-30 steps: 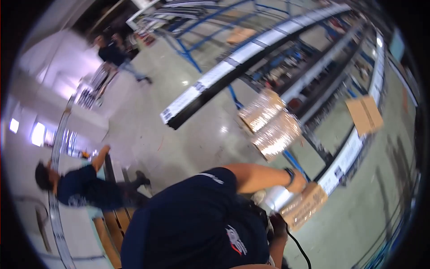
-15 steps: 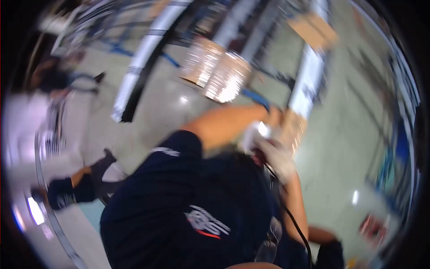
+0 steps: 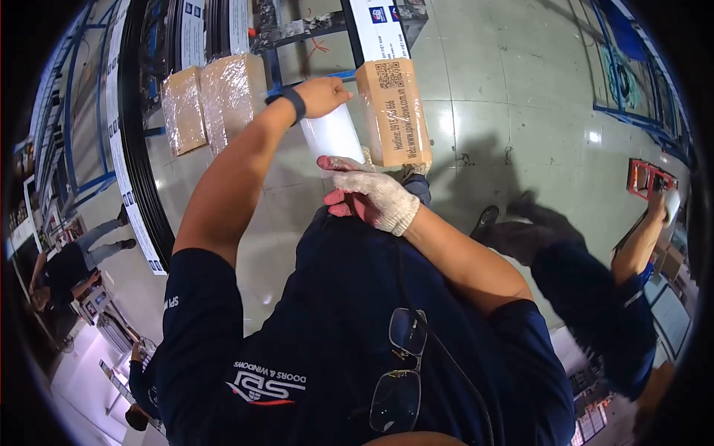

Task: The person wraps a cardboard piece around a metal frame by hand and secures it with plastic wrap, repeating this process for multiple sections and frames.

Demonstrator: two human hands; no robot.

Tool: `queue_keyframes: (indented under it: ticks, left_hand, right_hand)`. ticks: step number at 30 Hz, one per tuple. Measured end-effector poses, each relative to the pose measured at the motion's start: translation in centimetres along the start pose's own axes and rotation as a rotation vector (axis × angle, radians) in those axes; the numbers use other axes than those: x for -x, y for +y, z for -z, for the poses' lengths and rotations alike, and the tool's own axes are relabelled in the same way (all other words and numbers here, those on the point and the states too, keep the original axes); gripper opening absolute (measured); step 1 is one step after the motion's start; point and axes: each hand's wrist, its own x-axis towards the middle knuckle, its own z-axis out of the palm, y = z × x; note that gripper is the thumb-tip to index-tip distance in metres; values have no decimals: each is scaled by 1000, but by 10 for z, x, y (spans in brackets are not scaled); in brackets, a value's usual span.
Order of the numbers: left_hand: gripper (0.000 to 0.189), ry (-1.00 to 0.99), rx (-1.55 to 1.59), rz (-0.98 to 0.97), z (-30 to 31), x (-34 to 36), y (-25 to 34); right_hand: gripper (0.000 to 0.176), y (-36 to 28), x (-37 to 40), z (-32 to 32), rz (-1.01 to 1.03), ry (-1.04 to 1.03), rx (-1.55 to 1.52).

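Observation:
My left hand [image 3: 320, 97], bare and with a dark band at the wrist, is closed at the upper end of a white roll [image 3: 332, 135] that looks like wrapping film. How its fingers grip the roll's end is partly hidden. Close by on the right is a brown cardboard sleeve [image 3: 393, 111] under shiny clear film, around the end of a long white-wrapped profile [image 3: 378, 30]. My right hand [image 3: 372, 195] wears a whitish glove with red fingertips. Its fingers are apart with nothing in them, just below the roll.
Two film-covered cardboard ends [image 3: 232, 93] cap bundled profiles on the left. A long black-and-white profile [image 3: 132, 149] runs beside them. A co-worker [image 3: 587, 297] stands close on my right, near a red frame [image 3: 645, 178]. Another person [image 3: 67, 267] is far left.
My view has swung and steadied. My hands, close together around the white thing before, are now apart: the left is farther forward with the roll, the gloved right has opened.

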Motion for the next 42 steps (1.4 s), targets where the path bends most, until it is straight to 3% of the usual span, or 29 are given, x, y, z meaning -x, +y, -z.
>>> queue_keyframes:
  ticks: [2, 3, 5, 7, 9, 12, 14, 17, 18, 20, 21, 23, 24, 26, 28, 29, 30, 31, 32, 33, 34, 35, 36, 38, 39, 41, 42]
  left_hand:
    - [49, 158, 165, -110, 20, 22, 12]
    - [49, 151, 152, -117, 28, 32, 23]
    - [39, 255, 231, -369, 51, 50, 47]
    - [37, 226, 242, -445, 75, 57, 80]
    - [42, 223, 284, -580, 87, 47, 112]
    - [41, 86, 225, -605, 92, 24, 168]
    - [44, 29, 306, -684, 73, -16, 185]
    - [46, 113, 188, -595, 26, -62, 216]
    - [44, 90, 219, -540, 6, -85, 220]
    - [50, 86, -21, -452, -20, -119, 222]
    - [52, 64, -69, -277, -21, -114, 230]
    - [54, 106, -59, -77, -30, -121, 232]
    - [55, 132, -68, -21, -28, -120, 234]
    - [57, 115, -142, 88, -22, -117, 240]
    - [63, 154, -59, 162, -23, -117, 231]
    - [66, 135, -188, 146, -21, -106, 235]
    - [65, 345, -424, -10, -24, -84, 235]
    - [70, 513, -412, -133, -20, -64, 235]
    - [78, 669, -369, -155, -14, -43, 237]
    - [84, 833, -374, -42, -23, -36, 218]
    - [87, 1023, -352, -30, -20, -17, 199]
    - [89, 1235, -85, -8, -29, -14, 169]
    - [81, 1214, 21, 170, -36, 0, 142]
    - [73, 1057, 738, 298, -73, -2, 72]
    - [73, 1033, 750, 323, -92, 0, 65]
    - [75, 324, 1553, 303, -118, -7, 48]
    - [75, 303, 1563, 306, -123, -11, 56]
  right_hand:
    - [52, -15, 24, -6, 44, -154, -170]
    - [57, -22, 38, -11, 104, -203, -177]
    - [58, -33, 68, -21, 148, -238, -226]
    - [62, -36, 91, -18, 232, -314, -299]
    - [75, -38, 118, -15, 348, -295, -344]
    - [85, -46, 149, 13, 550, -231, -334]
    - [81, -55, 163, 29, 668, 25, -342]
    - [67, -68, 161, 101, 613, 164, -146]
    - [72, -76, 147, 98, 667, 271, -70]
    - [67, -78, 129, 137, 449, 388, 236]
    - [66, -88, 130, 131, 299, 533, 494]
    - [79, -85, 96, 142, 759, 550, 701]
    - [88, -90, 72, 164, 694, 492, 707]
    - [92, -97, 58, 159, 756, 455, 598]
    - [96, -123, 78, 146, 571, 513, 659]
    - [99, -128, 82, 154, 411, 438, 561]
    - [102, -130, 84, 164, 250, 369, 458]
    - [97, -126, 72, 178, 227, 407, 467]
    - [90, -116, 47, 210, 354, 406, 565]
    - [85, -111, 38, 222, 276, 376, 480]
    - [80, -105, 25, 242, 346, 385, 610]
    - [75, -108, 35, 234, 300, 309, 410]
    - [74, -106, 35, 229, 186, 348, 314]
    - [83, -110, 31, 234, 249, 323, 412]
    - [88, -112, 32, 227, 301, 381, 464]
    - [89, -103, 18, 233, 339, 412, 522]
    - [90, -100, 11, 239, 394, 436, 587]
